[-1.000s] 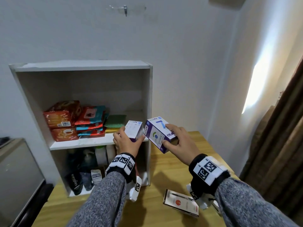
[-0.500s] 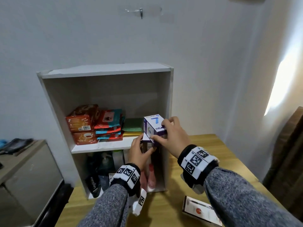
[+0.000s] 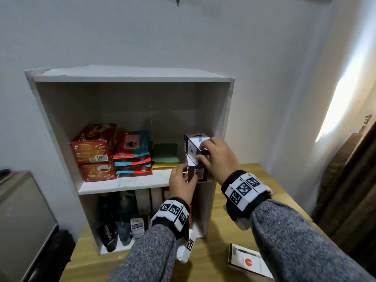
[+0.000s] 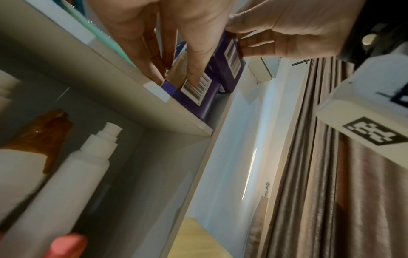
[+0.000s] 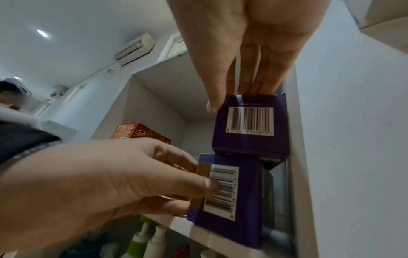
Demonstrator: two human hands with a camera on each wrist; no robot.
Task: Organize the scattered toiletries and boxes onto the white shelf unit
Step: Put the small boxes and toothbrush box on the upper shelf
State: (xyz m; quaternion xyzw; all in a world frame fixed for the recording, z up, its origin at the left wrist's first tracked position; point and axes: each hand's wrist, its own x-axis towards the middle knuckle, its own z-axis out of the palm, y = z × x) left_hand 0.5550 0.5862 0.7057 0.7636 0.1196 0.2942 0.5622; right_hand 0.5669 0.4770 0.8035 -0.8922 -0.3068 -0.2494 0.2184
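Right hand point(image 3: 218, 157) grips upper purple box point(image 3: 194, 146), stacked on lower purple box point(image 5: 229, 200) held by left hand point(image 3: 182, 183) at white shelf unit's point(image 3: 130, 75) right end.

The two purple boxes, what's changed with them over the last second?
Both went from mid-air onto the shelf's right end: the left hand steadies the lower box, the right hand sets the upper box on it. The red boxes stayed put.
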